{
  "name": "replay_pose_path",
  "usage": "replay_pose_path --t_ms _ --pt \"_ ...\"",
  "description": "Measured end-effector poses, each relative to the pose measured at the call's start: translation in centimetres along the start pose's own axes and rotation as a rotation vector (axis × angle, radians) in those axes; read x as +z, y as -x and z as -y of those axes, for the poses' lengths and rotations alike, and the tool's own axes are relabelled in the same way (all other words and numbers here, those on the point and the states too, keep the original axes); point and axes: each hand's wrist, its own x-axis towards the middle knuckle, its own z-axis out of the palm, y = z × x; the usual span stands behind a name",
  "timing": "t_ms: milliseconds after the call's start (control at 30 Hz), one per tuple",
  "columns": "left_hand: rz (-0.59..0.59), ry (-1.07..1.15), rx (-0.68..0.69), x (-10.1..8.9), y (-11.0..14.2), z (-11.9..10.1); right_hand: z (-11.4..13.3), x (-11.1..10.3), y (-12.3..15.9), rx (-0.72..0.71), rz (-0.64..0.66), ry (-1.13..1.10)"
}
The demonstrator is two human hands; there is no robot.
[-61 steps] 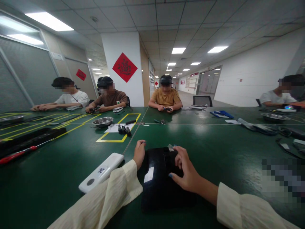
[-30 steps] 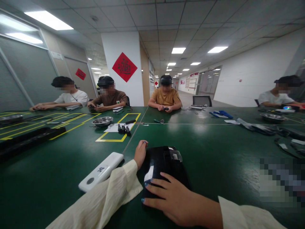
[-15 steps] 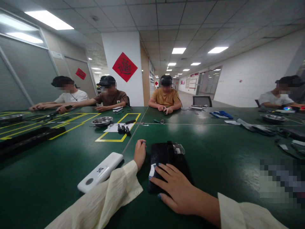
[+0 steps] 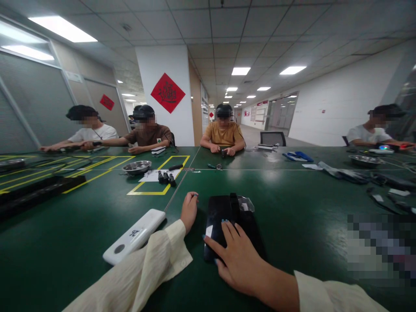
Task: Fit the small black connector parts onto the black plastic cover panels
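Recedes between a white pillar (image 4: 143, 73), hung with a red diamond sign (image 4: 168, 92), and a white wall (image 4: 338, 95) with glass doors (image 4: 282, 113). Shines from ceiling lights (image 4: 241, 71) onto a green tabletop (image 4: 299, 203).

The scene is being viewed by one head-worn camera, faced forward and down across the green table (image 4: 305, 234); the left hand (image 4: 189, 212) and right hand (image 4: 238, 253) are being seen close by, the pillar (image 4: 175, 123) farther off.

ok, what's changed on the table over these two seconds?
The right hand came off the small clear plastic piece and now lies spread on the flat black rectangular case, which shifted away and slightly right. The red-handled screwdriver at left is gone. The left hand and white oblong device stayed put.
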Motion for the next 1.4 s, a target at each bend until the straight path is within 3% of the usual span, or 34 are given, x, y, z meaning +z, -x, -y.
replay_pose_path --t_ms 167,367,467,800,1067,1400 --pt "0.004 0.01 -0.006 0.0 -0.1 -0.1 -0.6 -0.1 0.0 0.023 -0.031 -0.009" --pt "0.007 0.017 -0.001 0.1 0.0 -0.1 -1.8 -1.6 0.0 -0.245 0.035 -0.114" --pt "0.018 0.017 0.002 0.2 0.0 0.0 -1.8 -2.0 -0.1 -0.282 0.056 -0.139" --pt "0.033 0.009 0.017 0.1 0.2 -0.2 -1.6 -1.2 0.0 -0.08 -0.051 -0.115" --pt "0.054 0.001 0.014 0.1 0.2 -0.3 -2.2 -1.4 -0.3 -0.048 0.094 -0.136" --pt "0.071 0.008 0.013 0.1 0.2 -0.4 -1.0 -0.7 -0.5 0.107 -0.003 -0.063"
